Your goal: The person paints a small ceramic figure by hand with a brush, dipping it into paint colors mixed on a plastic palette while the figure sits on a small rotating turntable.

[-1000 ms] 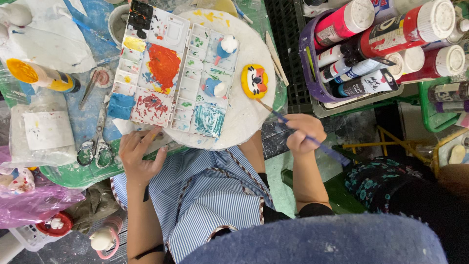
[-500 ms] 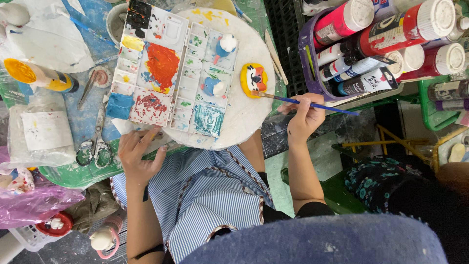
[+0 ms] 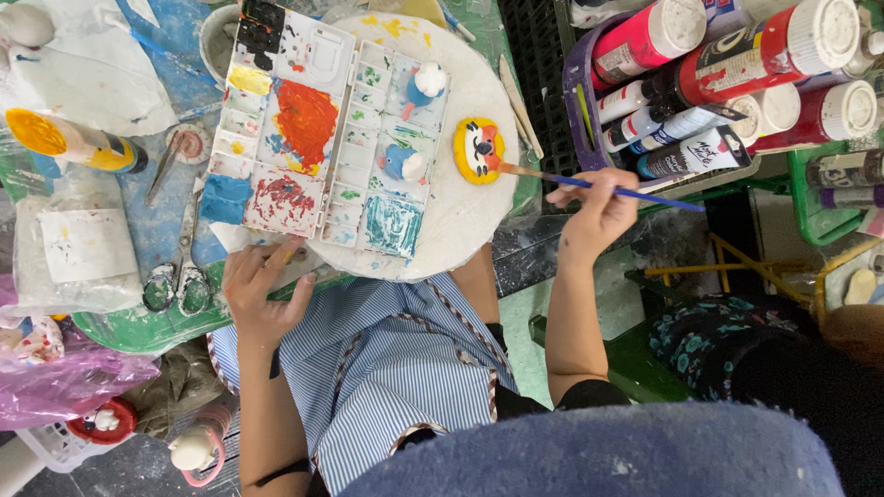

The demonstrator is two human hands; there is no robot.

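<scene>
My right hand (image 3: 597, 213) holds a blue-handled paintbrush (image 3: 599, 187) whose tip touches the right edge of a small yellow clay figure (image 3: 479, 150) with an orange, white and black face. The figure lies on a round white board (image 3: 460, 221). A white paint palette (image 3: 318, 129) with orange, red, blue, yellow and teal patches rests on the board's left part. Two small blue-and-white clay figures (image 3: 416, 92) sit on the palette. My left hand (image 3: 262, 290) presses flat on the near edge of the board, below the palette, holding nothing.
A purple basket (image 3: 589, 110) of red, pink and white paint bottles stands at the right. Scissors (image 3: 180, 271), a yellow paint bottle (image 3: 78, 143) and plastic sheets lie at the left on a green tray (image 3: 129, 327). A striped apron (image 3: 396, 368) covers my lap.
My right hand rose from below the board's edge and swung the brush level, bringing its tip to the yellow figure. My left hand stayed put.
</scene>
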